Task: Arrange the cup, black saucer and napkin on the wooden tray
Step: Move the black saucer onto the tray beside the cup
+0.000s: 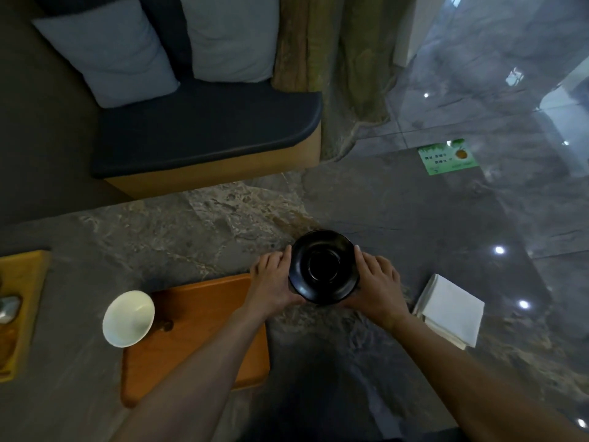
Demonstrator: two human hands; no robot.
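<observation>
The black saucer (323, 267) is lifted above the stone table, just right of the wooden tray's far right corner. My left hand (274, 281) grips its left rim and my right hand (377, 284) grips its right rim. The wooden tray (204, 327) lies flat on the table at lower centre-left. A white cup (128, 318) stands at the tray's left edge, its mouth tilted toward me. The folded white napkin (451, 309) lies on the table to the right of my right hand.
A second, lighter wooden tray (24, 301) with a small grey object sits at the far left edge. Beyond the grey marble table (191, 231) stands a bench with a dark cushion (207, 135) and two pale pillows. Glossy floor lies to the right.
</observation>
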